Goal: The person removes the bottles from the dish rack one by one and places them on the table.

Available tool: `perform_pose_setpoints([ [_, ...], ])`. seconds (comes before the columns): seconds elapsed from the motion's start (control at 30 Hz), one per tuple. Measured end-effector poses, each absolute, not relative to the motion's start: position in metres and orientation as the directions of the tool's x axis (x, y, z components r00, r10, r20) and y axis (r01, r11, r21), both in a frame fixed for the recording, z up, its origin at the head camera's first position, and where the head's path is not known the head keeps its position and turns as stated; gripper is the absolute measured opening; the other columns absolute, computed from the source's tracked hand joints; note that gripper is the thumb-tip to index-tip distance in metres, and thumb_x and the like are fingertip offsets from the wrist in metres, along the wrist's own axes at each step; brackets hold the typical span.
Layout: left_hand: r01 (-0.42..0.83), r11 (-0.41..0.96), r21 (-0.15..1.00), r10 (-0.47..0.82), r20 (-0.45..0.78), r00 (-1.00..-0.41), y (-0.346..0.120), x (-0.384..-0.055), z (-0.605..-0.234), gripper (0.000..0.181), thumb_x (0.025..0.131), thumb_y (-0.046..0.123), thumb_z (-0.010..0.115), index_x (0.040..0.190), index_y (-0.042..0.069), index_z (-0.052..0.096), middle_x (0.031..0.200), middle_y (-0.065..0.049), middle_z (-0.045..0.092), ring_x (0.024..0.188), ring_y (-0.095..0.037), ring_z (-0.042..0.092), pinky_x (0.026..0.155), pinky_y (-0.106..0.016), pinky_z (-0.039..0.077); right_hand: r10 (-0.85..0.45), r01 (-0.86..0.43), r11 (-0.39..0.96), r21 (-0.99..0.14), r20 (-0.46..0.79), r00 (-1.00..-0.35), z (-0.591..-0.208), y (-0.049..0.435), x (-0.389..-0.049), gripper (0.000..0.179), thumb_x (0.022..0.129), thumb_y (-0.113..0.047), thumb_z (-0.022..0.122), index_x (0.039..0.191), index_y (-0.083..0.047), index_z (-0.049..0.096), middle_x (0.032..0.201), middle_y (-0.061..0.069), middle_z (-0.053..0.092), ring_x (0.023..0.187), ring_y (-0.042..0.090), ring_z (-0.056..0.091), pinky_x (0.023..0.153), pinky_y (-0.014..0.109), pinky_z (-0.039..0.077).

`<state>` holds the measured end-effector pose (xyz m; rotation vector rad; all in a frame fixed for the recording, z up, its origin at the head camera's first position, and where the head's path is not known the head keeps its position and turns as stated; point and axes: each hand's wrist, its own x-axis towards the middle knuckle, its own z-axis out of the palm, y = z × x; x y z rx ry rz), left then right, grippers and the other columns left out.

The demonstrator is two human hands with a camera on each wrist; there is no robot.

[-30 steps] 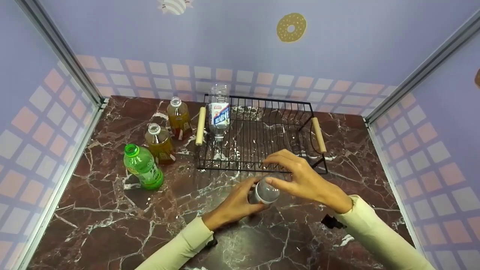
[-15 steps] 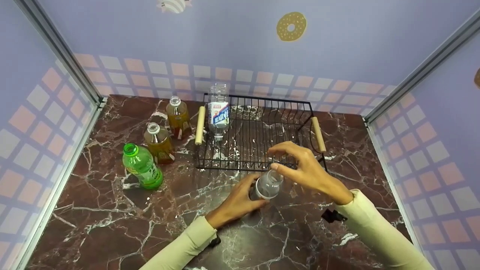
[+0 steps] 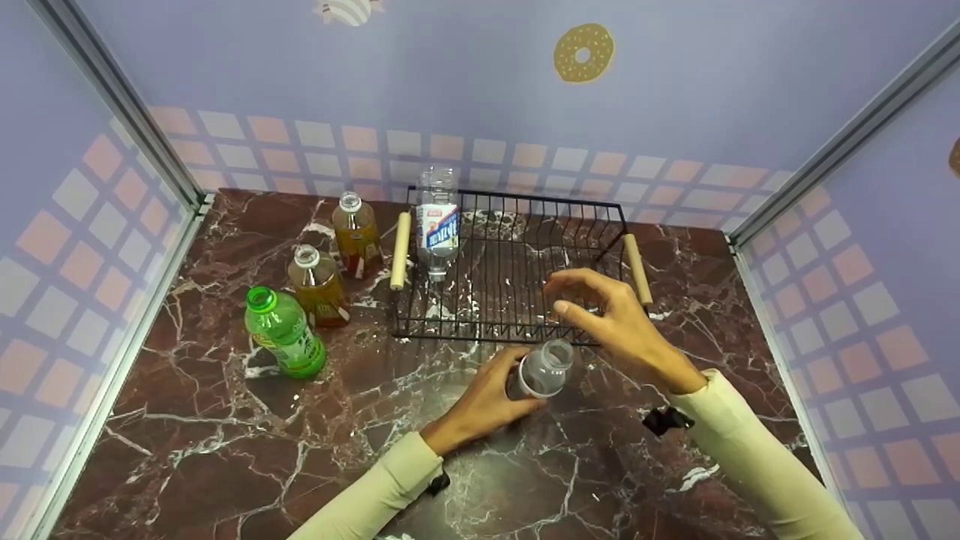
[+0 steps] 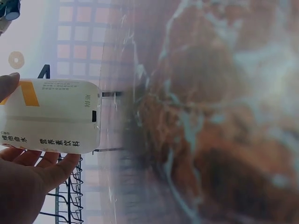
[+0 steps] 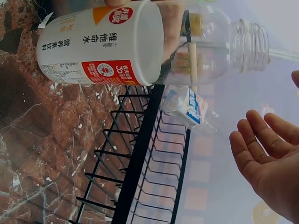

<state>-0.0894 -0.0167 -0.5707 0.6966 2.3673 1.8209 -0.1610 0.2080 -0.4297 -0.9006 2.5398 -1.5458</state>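
Note:
My left hand (image 3: 487, 397) grips a clear plastic bottle (image 3: 547, 367) just in front of the rack. It has a white label (image 5: 100, 51) with orange and red patches, and its uncapped neck (image 5: 250, 44) shows in the right wrist view. In the left wrist view, fingers (image 4: 58, 170) and thumb wrap the label from opposite sides. My right hand (image 3: 611, 319) hovers to the right of the bottle mouth, over the rack's front edge. Its fingers are loosely bent, thumb apart, with nothing seen between them.
Behind the hands stands a black wire rack (image 3: 517, 196) with wooden handles; a clear labelled bottle (image 3: 439, 229) lies in its left end. To the left stand a green bottle (image 3: 289, 334) and two amber bottles, one nearer (image 3: 321, 289) and one farther (image 3: 357, 236). Panels enclose the marbled table (image 3: 225, 465).
My right hand has moved up and away from the bottle mouth, uncovering the neck. The left hand and its bottle have shifted slightly right.

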Motion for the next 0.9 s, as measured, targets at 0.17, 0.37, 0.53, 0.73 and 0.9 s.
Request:
perform_pose_setpoints([
  [0.17, 0.300, 0.194, 0.934, 0.388, 0.208, -0.898, -0.014, -0.090, -0.572, 0.074, 0.084, 0.012, 0.095, 0.147, 0.006, 0.058, 0.142, -0.013, 0.067, 0.128, -0.030, 0.066, 0.115, -0.051, 0.053, -0.447, -0.400, 0.334, -0.854, 0.230, -0.865, -0.432, 0.211, -0.169, 0.039, 0.105, -0.011, 0.073, 0.143, 0.000, 0.068, 0.132, 0.009, 0.076, 0.114, 0.028, 0.073, 0.097, 0.036, 0.063],
  [0.37, 0.297, 0.191, 0.936, 0.383, 0.208, -0.900, -0.015, -0.090, -0.574, 0.075, 0.083, 0.010, 0.095, 0.147, 0.008, 0.057, 0.144, -0.014, 0.066, 0.129, -0.031, 0.066, 0.115, -0.052, 0.053, -0.421, -0.362, 0.333, -0.871, 0.206, -0.883, -0.436, 0.213, -0.175, 0.039, 0.105, -0.009, 0.073, 0.142, 0.002, 0.068, 0.131, 0.012, 0.076, 0.112, 0.033, 0.074, 0.096, 0.035, 0.063],
  [0.53, 0.294, 0.193, 0.936, 0.384, 0.203, -0.901, -0.017, -0.090, -0.575, 0.074, 0.084, 0.011, 0.095, 0.148, 0.008, 0.057, 0.145, -0.014, 0.066, 0.130, -0.031, 0.065, 0.115, -0.052, 0.053, -0.412, -0.346, 0.331, -0.878, 0.195, -0.890, -0.439, 0.214, -0.177, 0.039, 0.105, -0.009, 0.073, 0.142, 0.001, 0.068, 0.132, 0.013, 0.075, 0.118, 0.036, 0.072, 0.099, 0.031, 0.062],
  [0.73, 0.281, 0.199, 0.939, 0.381, 0.190, -0.905, -0.019, -0.090, -0.575, 0.074, 0.085, 0.014, 0.095, 0.148, 0.007, 0.057, 0.146, -0.014, 0.065, 0.133, -0.031, 0.064, 0.118, -0.052, 0.051, -0.410, -0.352, 0.345, -0.870, 0.197, -0.891, -0.440, 0.216, -0.179, 0.038, 0.106, -0.011, 0.073, 0.142, 0.000, 0.068, 0.131, 0.012, 0.076, 0.121, 0.029, 0.072, 0.104, 0.034, 0.060],
  [0.9, 0.267, 0.231, 0.936, 0.390, 0.163, -0.906, -0.020, -0.088, -0.576, 0.086, 0.085, 0.023, 0.097, 0.155, 0.006, 0.051, 0.152, -0.016, 0.061, 0.139, -0.034, 0.060, 0.122, -0.055, 0.047, -0.407, -0.352, 0.352, -0.867, 0.197, -0.892, -0.441, 0.216, -0.181, 0.039, 0.105, -0.010, 0.073, 0.141, 0.004, 0.067, 0.131, 0.013, 0.076, 0.119, 0.029, 0.072, 0.101, 0.031, 0.060],
])
